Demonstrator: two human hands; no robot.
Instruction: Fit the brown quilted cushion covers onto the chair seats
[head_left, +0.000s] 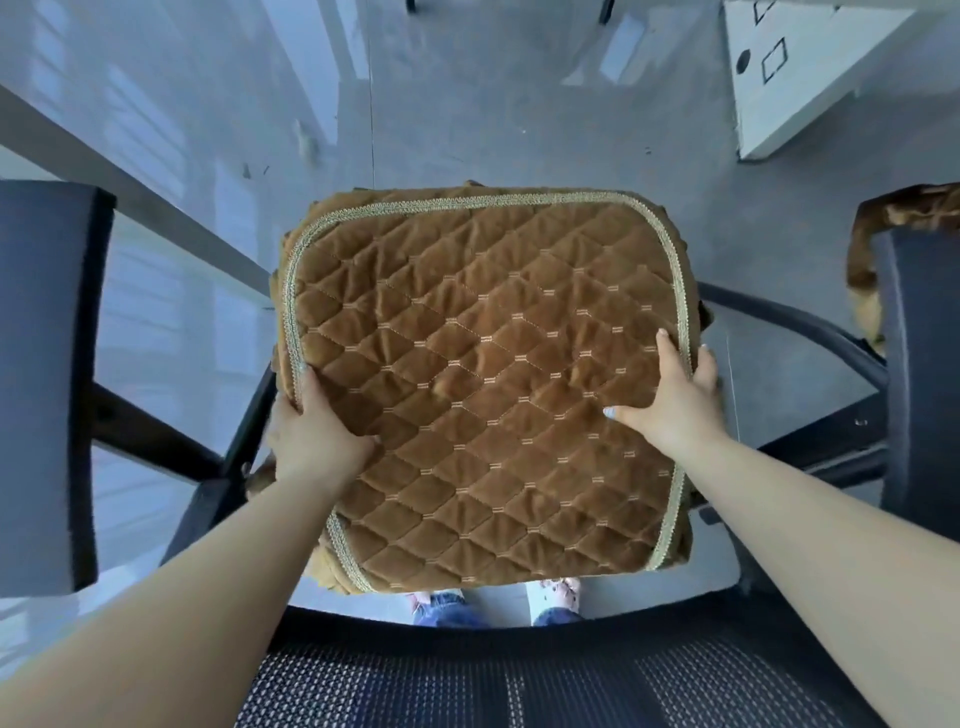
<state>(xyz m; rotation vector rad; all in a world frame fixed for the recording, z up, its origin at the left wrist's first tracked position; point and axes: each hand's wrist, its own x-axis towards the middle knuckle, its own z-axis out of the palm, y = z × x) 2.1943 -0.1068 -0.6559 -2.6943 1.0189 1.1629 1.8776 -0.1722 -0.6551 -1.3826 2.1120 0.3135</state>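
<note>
A brown quilted cushion cover (483, 374) with pale braided trim lies stretched over the seat of a black office chair (810, 327), seen from behind its mesh backrest (467, 680). My left hand (317, 431) grips the cover's left edge, thumb on top and fingers curled under the rim. My right hand (670, 395) grips the right edge the same way, fingers wrapped round the trim. The seat itself is hidden under the cover.
Black armrests stand at the left (47, 384) and right (919, 374). Another brown cover (883, 228) shows on a second chair at the far right. A white box (800, 67) sits on the grey floor ahead. My feet show below the seat.
</note>
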